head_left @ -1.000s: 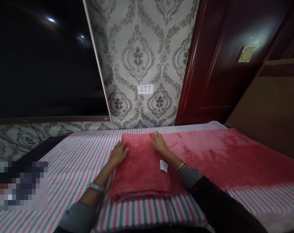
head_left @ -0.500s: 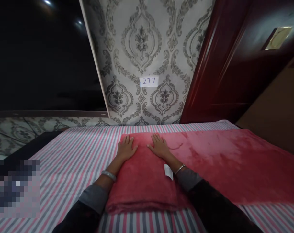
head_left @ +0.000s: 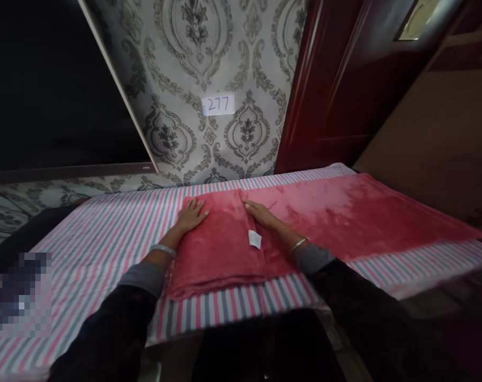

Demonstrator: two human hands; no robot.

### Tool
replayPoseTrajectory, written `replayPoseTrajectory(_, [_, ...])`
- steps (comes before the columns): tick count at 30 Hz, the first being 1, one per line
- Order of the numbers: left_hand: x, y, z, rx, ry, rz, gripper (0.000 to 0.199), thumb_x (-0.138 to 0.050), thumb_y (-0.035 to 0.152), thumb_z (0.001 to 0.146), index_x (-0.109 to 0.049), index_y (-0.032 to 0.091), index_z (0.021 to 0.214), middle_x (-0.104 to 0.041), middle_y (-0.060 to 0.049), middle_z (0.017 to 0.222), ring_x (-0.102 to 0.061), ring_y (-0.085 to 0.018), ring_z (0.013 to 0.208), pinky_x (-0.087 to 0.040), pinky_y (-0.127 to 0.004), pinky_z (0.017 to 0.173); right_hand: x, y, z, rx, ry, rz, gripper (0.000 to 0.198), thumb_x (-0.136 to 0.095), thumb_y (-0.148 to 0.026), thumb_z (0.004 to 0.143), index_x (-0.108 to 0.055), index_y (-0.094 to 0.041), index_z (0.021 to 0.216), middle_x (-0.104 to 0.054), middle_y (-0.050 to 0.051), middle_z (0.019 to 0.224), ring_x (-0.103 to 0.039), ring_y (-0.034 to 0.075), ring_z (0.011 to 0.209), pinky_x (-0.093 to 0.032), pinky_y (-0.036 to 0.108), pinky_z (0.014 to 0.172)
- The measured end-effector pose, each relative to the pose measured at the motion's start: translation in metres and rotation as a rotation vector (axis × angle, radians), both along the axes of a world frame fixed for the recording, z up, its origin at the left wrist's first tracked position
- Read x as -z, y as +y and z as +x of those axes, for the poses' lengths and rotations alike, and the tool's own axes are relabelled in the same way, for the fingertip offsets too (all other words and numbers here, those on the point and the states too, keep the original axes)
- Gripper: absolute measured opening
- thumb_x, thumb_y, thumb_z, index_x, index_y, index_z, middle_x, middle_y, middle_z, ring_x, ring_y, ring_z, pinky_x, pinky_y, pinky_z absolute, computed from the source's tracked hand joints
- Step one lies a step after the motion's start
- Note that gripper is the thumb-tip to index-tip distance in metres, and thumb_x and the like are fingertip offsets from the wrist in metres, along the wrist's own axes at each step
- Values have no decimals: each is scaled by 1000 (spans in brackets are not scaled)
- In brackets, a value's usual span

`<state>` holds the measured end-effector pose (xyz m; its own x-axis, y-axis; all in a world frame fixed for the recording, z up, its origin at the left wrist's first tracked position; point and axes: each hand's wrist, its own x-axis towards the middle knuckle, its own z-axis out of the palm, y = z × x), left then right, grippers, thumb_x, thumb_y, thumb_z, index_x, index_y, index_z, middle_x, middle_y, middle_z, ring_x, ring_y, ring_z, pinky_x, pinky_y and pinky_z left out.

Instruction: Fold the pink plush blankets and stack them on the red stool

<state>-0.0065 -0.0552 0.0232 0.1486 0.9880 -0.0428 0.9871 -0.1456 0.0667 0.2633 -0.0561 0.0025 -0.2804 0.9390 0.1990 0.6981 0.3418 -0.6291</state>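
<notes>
A red plush blanket (head_left: pixel 324 223) lies across the bed, its left part folded into a thick stack (head_left: pixel 221 254) and its right part spread in a single sheet. My left hand (head_left: pixel 190 216) rests flat and open on the stack's far left corner. Along the stack's right edge, my right hand (head_left: pixel 260 213) lies on its side with fingers stretched out, touching the fold; part of its thumb side is hard to make out. A white label (head_left: pixel 255 239) sticks out of the stack just below my right hand.
A pink, grey and white striped sheet (head_left: pixel 117 244) covers the bed. Behind it stand a patterned wall with a paper marked 277 (head_left: pixel 218 104), a large dark screen (head_left: pixel 58 95) and a dark red door (head_left: pixel 328 85). A blurred patch (head_left: pixel 18 297) hides the left side.
My right hand has slid from the top of the stack to its right edge and turned sideways. My left hand stays flat. The camera view has tilted and shifted.
</notes>
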Motion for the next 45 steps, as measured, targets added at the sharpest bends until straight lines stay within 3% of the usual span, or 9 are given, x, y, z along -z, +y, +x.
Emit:
replayPoseTrajectory(4, [-17, -13, 1, 16, -1, -45, 64, -30, 50, 100, -34, 19, 155, -29, -15, 163, -22, -33, 152, -23, -62, 117, 9, -56, 36, 29, 78, -22, 49, -37, -24, 99, -56, -20, 143, -60, 4, 141, -57, 21, 128, -43, 41, 110])
replayPoseTrajectory(8, [-16, -59, 14, 88, 3, 3, 61, -33, 47, 100, -39, 16, 152, -35, -17, 160, -27, -33, 150, -21, -59, 119, 21, -105, 51, 81, 104, 47, 47, -47, -22, 91, -62, -16, 136, -64, 9, 136, -58, 24, 125, -42, 42, 110])
replayPoseTrajectory(14, [1, -136, 26, 148, -18, 59, 64, -39, 47, 100, -35, 15, 155, -28, -17, 164, -22, -32, 152, -17, -57, 121, 12, -133, 11, -46, -94, 104, 57, -49, -16, 91, -48, -13, 148, -44, 13, 155, -35, 24, 145, -25, 43, 121])
replayPoseTrajectory(17, [6, -153, 27, 120, 2, 91, 62, -38, 45, 100, -36, 14, 154, -28, -18, 163, -23, -32, 152, -18, -58, 121, 1, -143, -5, -8, -156, 117, 61, -49, -14, 91, -43, -12, 152, -45, 15, 153, -39, 26, 141, -28, 43, 119])
replayPoseTrajectory(22, [13, -159, 33, 114, 23, 152, 61, -38, 43, 100, -39, 14, 153, -32, -18, 162, -26, -32, 151, -19, -57, 121, -11, -149, -5, 67, -168, 161, 56, -50, -17, 91, -50, -17, 147, -66, 14, 120, -57, 29, 114, -42, 43, 105])
replayPoseTrajectory(28, [18, -161, 36, 105, 22, 205, 61, -41, 43, 99, -38, 16, 154, -32, -16, 162, -27, -32, 151, -18, -56, 122, -3, -132, -21, -31, 166, 41, 57, -37, -17, 95, -43, -21, 152, -70, 6, 119, -65, 20, 104, -50, 36, 96])
replayPoseTrajectory(32, [22, -163, 34, 116, 37, 197, 62, -42, 43, 99, -38, 15, 154, -28, -16, 163, -25, -32, 151, -16, -57, 122, 15, -139, -31, -85, -113, 113, 57, -45, -24, 96, -43, -13, 151, -46, 14, 153, -37, 25, 144, -26, 45, 120])
replayPoseTrajectory(35, [26, -162, 33, 127, 67, 167, 64, -40, 44, 99, -35, 15, 155, -23, -17, 165, -21, -33, 153, -14, -59, 122, 25, -150, -30, -91, -307, 99, 64, -47, -34, 98, -34, -10, 156, -24, 13, 164, -14, 25, 153, -9, 48, 124])
replayPoseTrajectory(45, [27, -157, 30, 127, 92, 148, 65, -38, 47, 99, -33, 17, 156, -21, -15, 166, -20, -32, 153, -15, -58, 121, 20, -151, -30, -79, -355, 76, 65, -43, -43, 101, -32, -10, 157, -22, 12, 165, -13, 23, 153, -9, 46, 125])
